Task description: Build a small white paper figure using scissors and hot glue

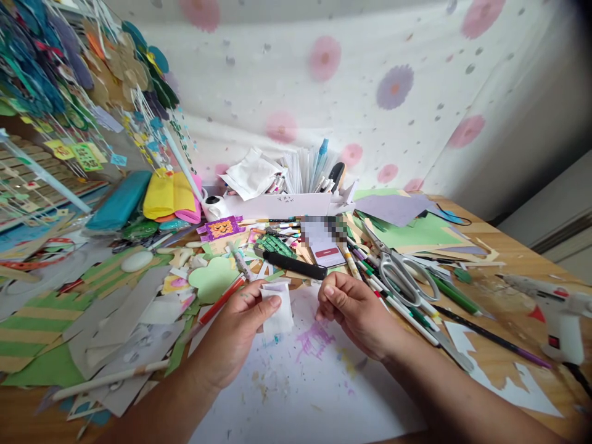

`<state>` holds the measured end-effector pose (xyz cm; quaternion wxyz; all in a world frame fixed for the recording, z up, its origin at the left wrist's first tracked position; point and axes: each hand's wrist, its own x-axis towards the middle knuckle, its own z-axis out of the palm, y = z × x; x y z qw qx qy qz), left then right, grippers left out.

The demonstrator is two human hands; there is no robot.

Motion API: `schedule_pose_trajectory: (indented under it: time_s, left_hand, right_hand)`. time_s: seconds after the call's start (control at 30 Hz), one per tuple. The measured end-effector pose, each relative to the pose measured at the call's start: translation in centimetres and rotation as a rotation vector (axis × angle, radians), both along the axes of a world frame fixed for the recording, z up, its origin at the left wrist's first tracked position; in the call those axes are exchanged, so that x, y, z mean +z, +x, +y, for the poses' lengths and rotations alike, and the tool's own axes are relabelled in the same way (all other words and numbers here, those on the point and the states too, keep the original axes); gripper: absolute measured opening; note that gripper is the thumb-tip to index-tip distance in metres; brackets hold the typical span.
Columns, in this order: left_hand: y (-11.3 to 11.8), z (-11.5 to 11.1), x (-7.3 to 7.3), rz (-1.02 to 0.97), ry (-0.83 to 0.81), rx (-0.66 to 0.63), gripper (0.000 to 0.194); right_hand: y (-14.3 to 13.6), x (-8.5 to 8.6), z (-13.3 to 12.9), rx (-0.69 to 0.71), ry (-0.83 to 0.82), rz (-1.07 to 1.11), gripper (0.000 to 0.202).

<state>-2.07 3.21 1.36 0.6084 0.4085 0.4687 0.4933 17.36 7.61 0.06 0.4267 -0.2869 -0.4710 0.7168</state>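
My left hand [252, 314] pinches a small white packet [278, 310], flat and roughly rectangular, between thumb and fingers. To its right, my right hand [351, 308] is closed with its fingers curled and thumb pressed in; whatever it holds, if anything, is too small to make out. Both hands hover over a white paper sheet [259, 401] stained with purple, yellow and blue marks. A black-handled cutter [296, 265] lies just beyond them. Close to my left wrist is a red marker [221, 300].
Silver scissors [402, 277] and several markers lie on the right, with a hot glue gun [555, 314] farther out. Cut green and striped paper [41, 320] covers the left. Behind stand a phone [326, 246] and a white box [282, 205] of supplies. Paper ornaments [129, 68] hang upper left.
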Motion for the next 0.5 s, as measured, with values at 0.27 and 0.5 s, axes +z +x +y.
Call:
schedule_pose_trajectory:
  time_s: [0.27,0.5]
  left_hand:
    - [-0.07,-0.16,0.13,0.067,0.059,-0.008,0.013]
    - [0.26,-0.35,0.05,0.368,0.211,-0.129,0.015]
  right_hand:
    - [0.55,-0.01,0.16,0.037,0.328,-0.227,0.010]
    - [0.07,0.16,-0.64,-0.104,0.836,-0.291,0.045]
